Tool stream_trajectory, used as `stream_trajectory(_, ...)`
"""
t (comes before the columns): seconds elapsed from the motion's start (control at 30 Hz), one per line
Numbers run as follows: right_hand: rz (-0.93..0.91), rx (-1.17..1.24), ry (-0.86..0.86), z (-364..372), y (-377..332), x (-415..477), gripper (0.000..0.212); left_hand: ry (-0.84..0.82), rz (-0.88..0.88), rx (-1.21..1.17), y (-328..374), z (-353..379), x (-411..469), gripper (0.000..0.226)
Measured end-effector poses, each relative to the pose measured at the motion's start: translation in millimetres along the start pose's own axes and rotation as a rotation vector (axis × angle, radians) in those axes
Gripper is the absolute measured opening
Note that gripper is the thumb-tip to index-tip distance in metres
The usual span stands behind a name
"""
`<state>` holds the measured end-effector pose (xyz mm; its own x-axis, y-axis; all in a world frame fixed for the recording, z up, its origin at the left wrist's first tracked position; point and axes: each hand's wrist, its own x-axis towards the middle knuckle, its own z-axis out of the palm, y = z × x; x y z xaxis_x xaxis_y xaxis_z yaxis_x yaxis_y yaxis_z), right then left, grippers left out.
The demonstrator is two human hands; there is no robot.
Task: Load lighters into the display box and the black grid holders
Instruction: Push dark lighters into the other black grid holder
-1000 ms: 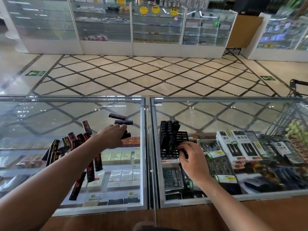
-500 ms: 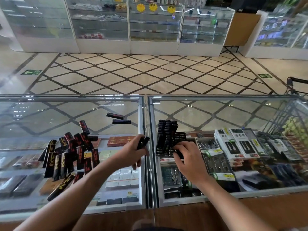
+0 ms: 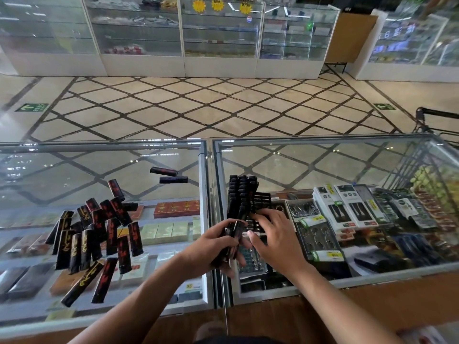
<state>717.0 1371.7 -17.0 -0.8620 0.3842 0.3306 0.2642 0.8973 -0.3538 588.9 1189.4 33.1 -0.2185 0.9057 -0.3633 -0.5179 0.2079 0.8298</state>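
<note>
While the left hand (image 3: 216, 247) grips one black lighter (image 3: 234, 240), the lighter's long side points up and away, at the black grid holder (image 3: 260, 202) just past it. The right hand (image 3: 278, 234) is nearer the holder and rests on it with spread fingers (image 3: 264, 216), holding nothing. More lighters lie in a pile (image 3: 99, 234) well to the left on the glass worktop (image 3: 74, 170).

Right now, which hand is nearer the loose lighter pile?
Left. The left hand is just right of the pile, gripping lighters; the right hand is farther right, at the grid holder.
</note>
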Motion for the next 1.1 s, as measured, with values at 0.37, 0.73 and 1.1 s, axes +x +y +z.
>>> stream_trajectory(0.37,-0.002,0.215,0.163,-9,-2,-1,0.027,0.064,0.021,0.126,-3,13,3,0.027)
stream_trajectory(0.73,-0.074,0.284,-0.015,-14,-6,-5,0.034,0.118,0.007,0.426,-3,24,8,0.022)
stream_trajectory(1.1,0.081,0.533,0.054,-14,3,-6,0.028,0.119,-0.007,0.318,-4,20,9,0.02)
